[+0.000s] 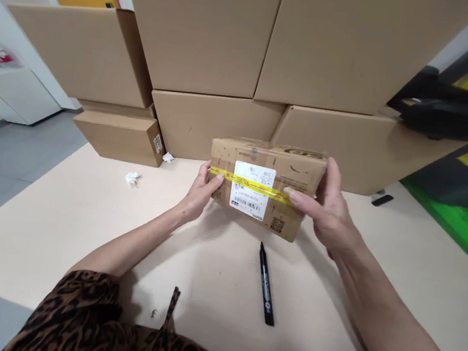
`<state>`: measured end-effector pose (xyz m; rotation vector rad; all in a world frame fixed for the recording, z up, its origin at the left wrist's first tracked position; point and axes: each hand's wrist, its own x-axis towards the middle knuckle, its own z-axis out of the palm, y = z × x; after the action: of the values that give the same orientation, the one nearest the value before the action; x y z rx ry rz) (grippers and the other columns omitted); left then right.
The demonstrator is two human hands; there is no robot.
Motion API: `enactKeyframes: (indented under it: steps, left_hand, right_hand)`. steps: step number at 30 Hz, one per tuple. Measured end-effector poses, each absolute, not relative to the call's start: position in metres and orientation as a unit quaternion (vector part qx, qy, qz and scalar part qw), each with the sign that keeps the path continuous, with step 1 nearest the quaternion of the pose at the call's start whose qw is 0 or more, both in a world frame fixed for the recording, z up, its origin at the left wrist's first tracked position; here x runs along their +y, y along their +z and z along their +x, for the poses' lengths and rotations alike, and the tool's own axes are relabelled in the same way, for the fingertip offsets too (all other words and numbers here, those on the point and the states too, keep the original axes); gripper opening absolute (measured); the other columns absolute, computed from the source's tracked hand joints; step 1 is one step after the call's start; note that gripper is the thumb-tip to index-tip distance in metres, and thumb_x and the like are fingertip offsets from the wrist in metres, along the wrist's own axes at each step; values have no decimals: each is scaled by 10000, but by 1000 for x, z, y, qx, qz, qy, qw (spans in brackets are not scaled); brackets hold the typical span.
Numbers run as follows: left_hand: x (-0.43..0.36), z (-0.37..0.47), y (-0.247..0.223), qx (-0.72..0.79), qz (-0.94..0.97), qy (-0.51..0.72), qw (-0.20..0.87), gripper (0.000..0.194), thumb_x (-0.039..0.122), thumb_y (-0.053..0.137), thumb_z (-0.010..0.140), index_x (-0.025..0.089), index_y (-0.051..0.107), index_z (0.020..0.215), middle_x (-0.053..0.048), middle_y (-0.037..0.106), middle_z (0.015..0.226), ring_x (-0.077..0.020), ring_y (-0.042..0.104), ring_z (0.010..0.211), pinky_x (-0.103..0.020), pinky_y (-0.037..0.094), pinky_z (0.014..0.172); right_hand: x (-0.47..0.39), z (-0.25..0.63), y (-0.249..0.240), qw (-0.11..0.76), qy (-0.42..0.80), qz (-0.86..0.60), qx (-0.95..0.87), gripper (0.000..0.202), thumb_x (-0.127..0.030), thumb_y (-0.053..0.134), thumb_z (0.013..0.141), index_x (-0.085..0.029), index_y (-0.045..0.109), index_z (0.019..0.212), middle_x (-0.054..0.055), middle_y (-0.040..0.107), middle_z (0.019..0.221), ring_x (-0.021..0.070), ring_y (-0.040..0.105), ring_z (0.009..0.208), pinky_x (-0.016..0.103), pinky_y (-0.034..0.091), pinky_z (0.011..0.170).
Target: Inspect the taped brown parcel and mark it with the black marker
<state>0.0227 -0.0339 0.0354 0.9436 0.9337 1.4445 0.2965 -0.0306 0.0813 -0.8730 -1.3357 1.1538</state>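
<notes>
Between my two hands I hold a small brown cardboard box, tilted so that its labelled face is toward me. A white printed label sits on that face, and a strip of yellow tape with red print crosses it. My left hand grips the left end, its thumb on the tape. At the right end, my right hand has its thumb over the tape and its fingers behind the box. Below the box, a black marker lies on the pale table.
Large cardboard boxes are stacked along the back. A smaller carton stands at the back left, near crumpled white scraps. A small black object lies at the right. Beyond it are dark equipment and a green surface.
</notes>
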Motion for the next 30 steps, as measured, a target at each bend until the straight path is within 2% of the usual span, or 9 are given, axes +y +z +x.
enactKeyframes:
  steps: [4, 7, 10, 14, 17, 20, 24, 27, 30]
  left_hand:
    - [-39, 26, 43, 343, 419, 622, 566, 474, 409, 927, 905, 292, 735, 1323, -103, 723, 1483, -375, 569, 1535, -525, 469, 1298]
    - [-43, 27, 49, 304, 446, 623, 566, 485, 459, 917, 927, 310, 754, 1359, -89, 693, 1551, -381, 521, 1593, -514, 451, 1325]
    - [-44, 26, 53, 295, 461, 622, 561, 542, 523, 905, 932, 328, 753, 1414, -71, 647, 1641, -376, 431, 1673, -496, 403, 1367]
    - [-45, 23, 54, 295, 478, 608, 560, 615, 663, 858, 927, 334, 754, 1436, -65, 575, 1730, -374, 326, 1732, -522, 354, 1393]
    - [-43, 22, 51, 304, 483, 602, 559, 669, 720, 850, 904, 345, 743, 1448, -69, 575, 1726, -393, 395, 1683, -536, 395, 1352]
    - [-41, 21, 49, 313, 456, 612, 566, 647, 655, 903, 881, 326, 745, 1415, -96, 646, 1626, -411, 514, 1572, -530, 500, 1238]
    - [-39, 21, 47, 319, 427, 622, 574, 679, 641, 962, 803, 302, 733, 1345, -110, 662, 1545, -417, 549, 1512, -510, 558, 1136]
    - [-39, 21, 47, 320, 407, 624, 585, 687, 639, 977, 774, 283, 702, 1293, -111, 671, 1491, -420, 560, 1498, -532, 551, 1152]
    - [-39, 21, 46, 320, 399, 622, 592, 638, 558, 979, 783, 269, 661, 1254, -110, 674, 1470, -399, 583, 1482, -556, 525, 1191]
  right_hand:
    - [-24, 293, 88, 629, 495, -388, -456, 708, -385, 996, 587, -312, 714, 1232, 60, 794, 1337, 426, 685, 1413, 626, 526, 1265]
    - [-20, 292, 93, 639, 537, -392, -388, 440, -408, 926, 624, -279, 760, 1010, 68, 856, 1119, 428, 779, 1260, 632, 637, 1122]
    - [-17, 292, 94, 633, 560, -399, -354, 302, -445, 866, 676, -276, 769, 907, 78, 877, 1023, 441, 808, 1214, 656, 672, 1050]
    - [-13, 292, 90, 643, 558, -409, -328, 273, -435, 865, 668, -282, 771, 873, 66, 885, 990, 436, 824, 1190, 655, 681, 1031]
    - [-11, 292, 88, 641, 560, -400, -340, 258, -414, 858, 687, -273, 773, 885, 80, 884, 994, 435, 825, 1193, 648, 676, 1042]
    - [-13, 291, 89, 648, 557, -387, -346, 231, -389, 854, 691, -267, 776, 870, 84, 878, 947, 436, 832, 1170, 643, 677, 1043]
    - [-17, 290, 89, 648, 553, -387, -351, 206, -378, 843, 684, -268, 778, 845, 68, 877, 921, 431, 838, 1154, 636, 684, 1029]
    - [-19, 290, 87, 642, 551, -386, -368, 232, -368, 845, 677, -261, 780, 872, 66, 878, 937, 423, 839, 1157, 615, 686, 1037]
    - [-20, 291, 85, 651, 538, -388, -368, 273, -369, 877, 625, -262, 761, 848, 62, 879, 956, 417, 843, 1134, 585, 698, 1031]
